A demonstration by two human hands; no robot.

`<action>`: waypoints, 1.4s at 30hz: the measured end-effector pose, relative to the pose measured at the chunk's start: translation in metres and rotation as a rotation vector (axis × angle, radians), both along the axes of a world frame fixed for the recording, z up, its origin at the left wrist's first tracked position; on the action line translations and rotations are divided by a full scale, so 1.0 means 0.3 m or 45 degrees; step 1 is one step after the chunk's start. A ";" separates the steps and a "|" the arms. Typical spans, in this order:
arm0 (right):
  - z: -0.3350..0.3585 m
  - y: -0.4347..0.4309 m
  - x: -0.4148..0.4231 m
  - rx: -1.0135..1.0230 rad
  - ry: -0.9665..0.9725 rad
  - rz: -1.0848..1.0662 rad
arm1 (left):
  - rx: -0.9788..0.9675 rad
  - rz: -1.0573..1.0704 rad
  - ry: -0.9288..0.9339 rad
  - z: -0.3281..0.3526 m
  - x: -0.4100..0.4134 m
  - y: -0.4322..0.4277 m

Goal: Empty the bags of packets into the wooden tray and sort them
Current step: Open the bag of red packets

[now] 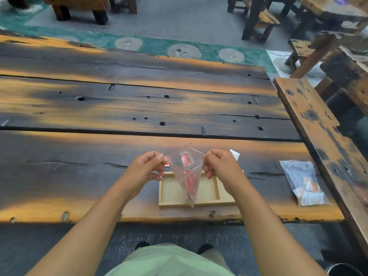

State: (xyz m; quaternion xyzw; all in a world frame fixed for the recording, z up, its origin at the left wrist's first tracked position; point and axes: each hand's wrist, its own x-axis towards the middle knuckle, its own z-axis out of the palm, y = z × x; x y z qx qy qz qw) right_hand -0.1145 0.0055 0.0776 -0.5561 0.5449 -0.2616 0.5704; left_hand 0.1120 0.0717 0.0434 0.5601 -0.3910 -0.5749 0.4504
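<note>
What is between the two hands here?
In the head view, a clear bag of red packets hangs between the left hand and right hand, each pinching its mouth, over the wooden tray.

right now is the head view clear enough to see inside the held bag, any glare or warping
Head view: the wide-angle lens bows the table planks; light is soft, without hard shadows; the clear bag shows little glare, and the red packets inside look slightly soft.

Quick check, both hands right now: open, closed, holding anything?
Left hand: closed, pinching the clear bag at the left edge of its mouth.
Right hand: closed, pinching the right edge of the same bag.
</note>
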 end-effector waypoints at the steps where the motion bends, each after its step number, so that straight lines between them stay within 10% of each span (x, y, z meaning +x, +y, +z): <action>1: 0.013 0.001 0.014 0.006 -0.025 0.001 | 0.008 -0.016 0.004 0.001 -0.008 0.006; 9: 0.159 -0.010 0.024 -0.092 -0.225 -0.034 | -0.063 -0.470 -0.310 0.085 -0.091 0.002; 29: 0.386 -0.003 0.062 -0.219 -0.966 0.180 | -0.753 0.127 0.173 0.364 -0.143 -0.058; 42: 0.174 0.041 0.137 -0.275 -0.560 0.327 | -0.753 0.164 0.384 0.391 -0.130 -0.073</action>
